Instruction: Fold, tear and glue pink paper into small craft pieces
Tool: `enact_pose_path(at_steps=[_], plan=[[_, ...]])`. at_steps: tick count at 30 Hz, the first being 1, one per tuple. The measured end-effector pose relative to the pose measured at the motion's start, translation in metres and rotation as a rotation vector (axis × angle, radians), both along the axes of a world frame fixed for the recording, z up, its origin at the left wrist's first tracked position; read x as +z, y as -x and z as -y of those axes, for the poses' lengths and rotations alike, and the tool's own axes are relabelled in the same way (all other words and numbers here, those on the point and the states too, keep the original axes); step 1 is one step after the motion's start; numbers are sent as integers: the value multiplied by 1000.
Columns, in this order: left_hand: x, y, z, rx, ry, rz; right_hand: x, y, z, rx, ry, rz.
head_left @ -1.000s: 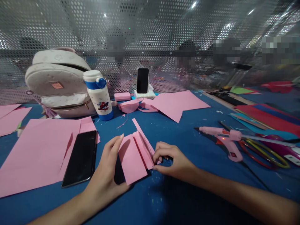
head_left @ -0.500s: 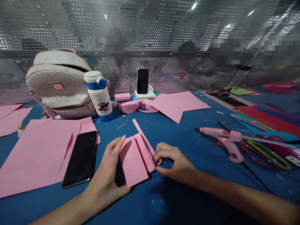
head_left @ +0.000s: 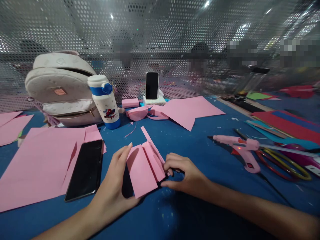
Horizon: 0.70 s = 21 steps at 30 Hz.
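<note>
A folded pink paper piece (head_left: 142, 170) with a raised flap and a thin strip along its right side is held just over the blue table. My left hand (head_left: 117, 176) grips its left side, fingers at the far edge and thumb at the near edge. On the other side, my right hand (head_left: 183, 171) has curled fingers at the upright flap and its thumb by the near right corner. The right fingertips are partly hidden behind the paper. Left of my left hand lies a black phone (head_left: 85, 170), partly over large pink sheets (head_left: 42, 163).
A pink glue gun (head_left: 240, 146) with a lit red light lies at the right, near scissors (head_left: 287, 163) and coloured sheets (head_left: 290, 123). Behind stand a white backpack (head_left: 62, 86), a bottle (head_left: 103, 103) and an upright phone (head_left: 152, 86). A large pink sheet (head_left: 192, 110) lies farther back.
My right thumb has moved slightly left and away from the fingers, toward the paper's near corner. The paper and my left hand have hardly moved.
</note>
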State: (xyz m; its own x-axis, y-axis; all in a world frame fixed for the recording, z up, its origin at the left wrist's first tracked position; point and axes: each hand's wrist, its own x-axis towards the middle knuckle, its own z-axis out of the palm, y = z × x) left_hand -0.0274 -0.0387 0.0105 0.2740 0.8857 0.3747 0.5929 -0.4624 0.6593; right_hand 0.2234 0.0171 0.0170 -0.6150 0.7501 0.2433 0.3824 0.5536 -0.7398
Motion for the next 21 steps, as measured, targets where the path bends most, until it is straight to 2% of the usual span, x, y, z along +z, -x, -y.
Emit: enact_pose_path(at_steps=[21], plan=[[0, 1, 2, -8, 9, 12, -4, 2, 2, -37, -35, 38]])
